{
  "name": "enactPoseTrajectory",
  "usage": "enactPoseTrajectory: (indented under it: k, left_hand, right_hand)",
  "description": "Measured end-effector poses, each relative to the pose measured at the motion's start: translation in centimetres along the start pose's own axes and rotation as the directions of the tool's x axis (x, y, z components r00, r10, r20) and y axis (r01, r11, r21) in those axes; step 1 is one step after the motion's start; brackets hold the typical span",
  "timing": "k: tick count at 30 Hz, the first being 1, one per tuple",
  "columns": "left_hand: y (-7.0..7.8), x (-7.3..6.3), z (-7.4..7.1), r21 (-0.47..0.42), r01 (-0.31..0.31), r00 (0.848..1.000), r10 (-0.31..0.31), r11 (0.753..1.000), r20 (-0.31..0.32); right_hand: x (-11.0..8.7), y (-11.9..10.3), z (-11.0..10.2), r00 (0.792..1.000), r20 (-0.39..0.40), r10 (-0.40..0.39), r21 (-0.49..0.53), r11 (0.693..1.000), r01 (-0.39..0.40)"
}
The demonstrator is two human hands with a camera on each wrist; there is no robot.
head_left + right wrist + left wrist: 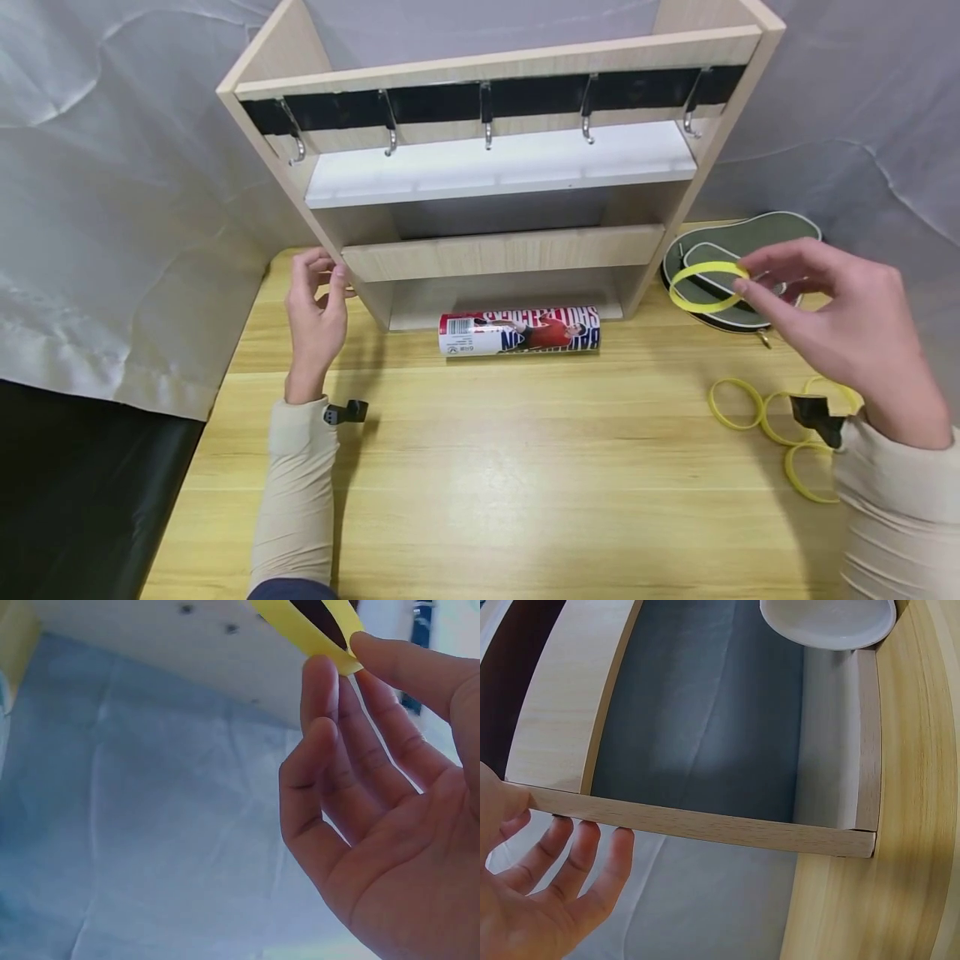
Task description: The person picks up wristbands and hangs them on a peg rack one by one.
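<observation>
My right hand (840, 308) pinches a thin yellow ring (701, 308) between thumb and fingertips, raised to the right of a light wooden shelf rack (502, 254). In the right wrist view the ring (300, 630) sits at the tips of the thumb and index finger, while the other fingers curl loosely below. On the rack's left side, my left hand (315, 321) grips the edge of the side panel (705, 825), with fingertips against its outer face and the thumb at its front edge. A row of metal hooks (488, 133) hangs from a black strip along the upper rail.
Several more yellow rings (711, 403) lie on the wooden table (525, 467) at the right, partly behind my wrist. A printed shuttlecock tube (517, 331) lies before the rack's bottom opening. Beside the rack's right foot is a dark green zipped case (780, 233). Grey cloth hangs behind.
</observation>
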State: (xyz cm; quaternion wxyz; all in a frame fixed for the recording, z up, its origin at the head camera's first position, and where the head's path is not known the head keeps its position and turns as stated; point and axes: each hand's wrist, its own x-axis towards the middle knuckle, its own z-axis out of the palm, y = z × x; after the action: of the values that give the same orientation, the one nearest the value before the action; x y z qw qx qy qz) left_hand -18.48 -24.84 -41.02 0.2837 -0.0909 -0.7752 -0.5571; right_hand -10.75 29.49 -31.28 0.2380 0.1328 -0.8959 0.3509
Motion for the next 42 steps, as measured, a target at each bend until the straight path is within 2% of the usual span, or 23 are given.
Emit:
enactPoseTrajectory:
  k: [6, 13, 16, 20, 26, 33, 34, 35, 39, 40, 41, 42]
  left_hand:
    - [-0.1, -0.1, 0.0, -0.007, 0.000, 1.000, 0.000, 1.000, -0.004]
    - [-0.1, 0.0, 0.0, 0.000, 0.000, 1.000, 0.000, 1.000, 0.008]
    - [-0.1, 0.0, -0.1, 0.005, 0.001, 1.000, -0.001, 1.000, 0.009]
    - [-0.1, 0.0, -0.1, 0.010, 0.003, 1.000, -0.003, 1.000, 0.005]
    - [-0.1, 0.0, -0.1, 0.003, -0.001, 1.000, 0.001, 1.000, 0.008]
    - [0.0, 0.0, 0.0, -0.003, -0.004, 1.000, 0.004, 1.000, 0.005]
    - [0.0, 0.0, 0.0, -0.003, -0.002, 1.000, 0.002, 1.000, 0.005]
    - [-0.1, -0.1, 0.0, -0.002, -0.001, 1.000, 0.001, 1.000, 0.006]
    - [-0.1, -0.1, 0.0, 0.002, 0.004, 1.000, -0.004, 1.000, 0.008]
    - [-0.1, -0.1, 0.0, 0.002, 0.006, 1.000, -0.006, 1.000, 0.009]
    - [-0.1, -0.1, -0.1, 0.003, 0.007, 1.000, -0.007, 1.000, 0.009]
    - [-0.1, -0.1, -0.1, 0.002, 0.008, 1.000, -0.008, 1.000, 0.009]
  right_hand:
    - [1.8, -1.3, 0.0, 1.000, -0.014, -0.014, 0.118, 0.993, 0.015]
    - [3.5, -1.6, 0.1, 0.996, -0.092, 0.020, 0.308, 0.951, 0.009]
    - [4.1, -1.9, 0.0, 0.989, -0.144, 0.026, 0.432, 0.901, 0.039]
    - [5.2, -2.5, -0.1, 0.977, -0.210, 0.046, 0.587, 0.805, 0.088]
    - [6.5, -3.9, -0.3, 0.960, -0.255, 0.114, 0.705, 0.702, 0.104]
    - [8.1, -5.1, 0.0, 0.953, -0.287, 0.101, 0.693, 0.708, 0.134]
    - [8.3, -5.2, 0.0, 0.954, -0.281, 0.109, 0.709, 0.693, 0.129]
    - [8.5, -5.2, 0.1, 0.955, -0.278, 0.107, 0.711, 0.691, 0.130]
    - [9.1, -5.3, 0.2, 0.960, -0.232, 0.159, 0.785, 0.614, 0.088]
    - [9.2, -5.2, 0.3, 0.960, -0.220, 0.172, 0.796, 0.600, 0.075]
    - [9.3, -5.1, 0.4, 0.961, -0.216, 0.175, 0.797, 0.600, 0.070]
    - [9.4, -5.0, 0.5, 0.960, -0.204, 0.190, 0.810, 0.583, 0.056]
